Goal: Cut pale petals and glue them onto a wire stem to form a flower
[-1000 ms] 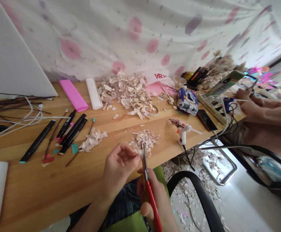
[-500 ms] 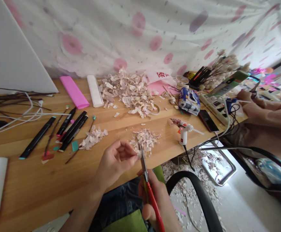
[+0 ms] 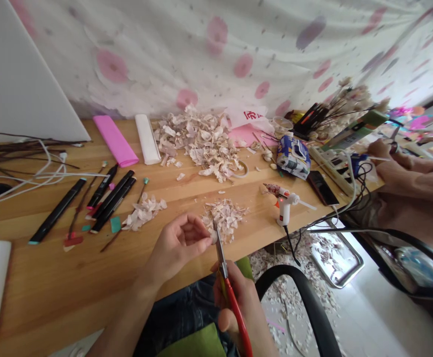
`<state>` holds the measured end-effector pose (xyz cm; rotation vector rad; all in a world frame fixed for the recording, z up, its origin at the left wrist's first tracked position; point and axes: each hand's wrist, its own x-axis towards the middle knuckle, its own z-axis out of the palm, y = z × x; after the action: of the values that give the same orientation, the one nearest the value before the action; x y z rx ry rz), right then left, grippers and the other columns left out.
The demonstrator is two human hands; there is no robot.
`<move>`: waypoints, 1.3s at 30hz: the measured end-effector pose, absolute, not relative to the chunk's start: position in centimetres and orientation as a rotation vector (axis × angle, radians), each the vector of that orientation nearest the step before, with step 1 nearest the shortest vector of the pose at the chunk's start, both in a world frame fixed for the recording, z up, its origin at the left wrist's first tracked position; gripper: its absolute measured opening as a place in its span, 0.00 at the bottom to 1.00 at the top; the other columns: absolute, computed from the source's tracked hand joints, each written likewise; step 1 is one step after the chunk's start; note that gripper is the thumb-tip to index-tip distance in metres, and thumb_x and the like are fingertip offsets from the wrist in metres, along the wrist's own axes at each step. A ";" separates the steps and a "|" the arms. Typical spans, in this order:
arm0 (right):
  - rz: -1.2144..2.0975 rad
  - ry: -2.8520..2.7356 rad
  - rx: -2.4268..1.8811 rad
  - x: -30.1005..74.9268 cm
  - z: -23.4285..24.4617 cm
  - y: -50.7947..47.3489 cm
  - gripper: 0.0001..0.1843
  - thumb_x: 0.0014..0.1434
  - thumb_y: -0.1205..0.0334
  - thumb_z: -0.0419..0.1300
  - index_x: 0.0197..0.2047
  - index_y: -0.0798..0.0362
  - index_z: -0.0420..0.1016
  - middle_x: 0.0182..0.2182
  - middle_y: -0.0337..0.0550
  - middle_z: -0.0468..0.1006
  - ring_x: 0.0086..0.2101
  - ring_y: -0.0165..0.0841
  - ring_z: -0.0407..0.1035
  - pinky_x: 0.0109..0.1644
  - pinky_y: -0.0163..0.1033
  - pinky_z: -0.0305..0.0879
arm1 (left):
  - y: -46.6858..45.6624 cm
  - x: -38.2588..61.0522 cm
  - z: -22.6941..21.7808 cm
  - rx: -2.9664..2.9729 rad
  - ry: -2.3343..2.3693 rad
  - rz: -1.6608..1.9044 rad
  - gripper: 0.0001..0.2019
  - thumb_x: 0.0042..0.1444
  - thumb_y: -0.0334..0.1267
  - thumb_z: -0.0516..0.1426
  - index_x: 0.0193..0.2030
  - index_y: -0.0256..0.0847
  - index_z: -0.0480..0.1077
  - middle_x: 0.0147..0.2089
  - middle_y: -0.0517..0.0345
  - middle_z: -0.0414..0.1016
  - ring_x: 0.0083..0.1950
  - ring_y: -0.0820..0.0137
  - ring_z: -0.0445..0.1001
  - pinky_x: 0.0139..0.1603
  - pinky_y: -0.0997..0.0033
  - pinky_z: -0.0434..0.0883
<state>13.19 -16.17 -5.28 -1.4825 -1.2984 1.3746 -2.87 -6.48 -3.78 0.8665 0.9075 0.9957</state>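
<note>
Pale paper scrap: located at the near edge of the table, pinched between the pressed-together thumb and fingertips of my left hand. My right hand is closed around red-handled scissors, the narrow blades pointing far, tip at the scrap. Just beyond lies a heap of cut scraps, with a smaller heap to its left and the largest heap far on the wooden table. Much material appears already cut; I cannot tell what uncut stock remains.
</note>
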 end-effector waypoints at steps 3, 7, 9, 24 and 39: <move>1.345 -1.236 -1.460 13.0 -5.7 -16.1 0.48 0.36 0.15 0.59 0.39 0.53 0.73 0.17 0.29 0.62 0.20 0.27 0.51 0.24 0.33 0.46 | -6.4 -2.8 -4.0 0.864 0.935 1.023 0.11 0.47 0.31 0.69 0.32 0.40 0.71 0.31 0.64 0.79 0.35 0.75 0.78 0.40 0.79 0.74; 1.181 -1.012 -1.500 12.7 -6.1 -15.3 0.26 0.55 0.38 0.69 0.42 0.50 0.70 0.20 0.28 0.66 0.19 0.26 0.56 0.23 0.32 0.53 | -6.6 -2.1 -4.2 0.784 0.998 1.059 0.12 0.46 0.32 0.70 0.31 0.40 0.70 0.31 0.64 0.79 0.35 0.76 0.78 0.40 0.79 0.73; 1.119 -0.944 -1.478 12.6 -6.1 -14.5 0.22 0.58 0.48 0.70 0.47 0.49 0.68 0.24 0.31 0.72 0.21 0.28 0.64 0.25 0.33 0.60 | -6.9 -1.8 -4.2 0.752 0.999 1.055 0.13 0.45 0.33 0.70 0.31 0.40 0.70 0.30 0.65 0.78 0.34 0.76 0.77 0.39 0.79 0.73; 1.080 -0.773 -1.159 11.4 -5.2 -13.4 0.17 0.57 0.55 0.71 0.47 0.46 0.72 0.26 0.37 0.77 0.24 0.35 0.70 0.26 0.39 0.71 | -9.2 -1.0 -4.9 0.823 0.872 0.996 0.11 0.57 0.45 0.66 0.42 0.42 0.80 0.42 0.55 0.79 0.43 0.68 0.76 0.47 0.71 0.72; 1.417 -0.647 -1.060 11.7 -4.8 -13.3 0.18 0.52 0.51 0.72 0.44 0.45 0.75 0.21 0.33 0.73 0.19 0.31 0.66 0.24 0.34 0.67 | -9.3 -1.9 -4.6 0.993 0.708 0.915 0.10 0.59 0.46 0.64 0.43 0.46 0.83 0.48 0.52 0.74 0.51 0.61 0.75 0.50 0.66 0.75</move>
<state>11.75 -13.31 -4.77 -1.0601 -0.6470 1.4167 -1.95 -9.29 -4.57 0.9927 0.7085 0.9155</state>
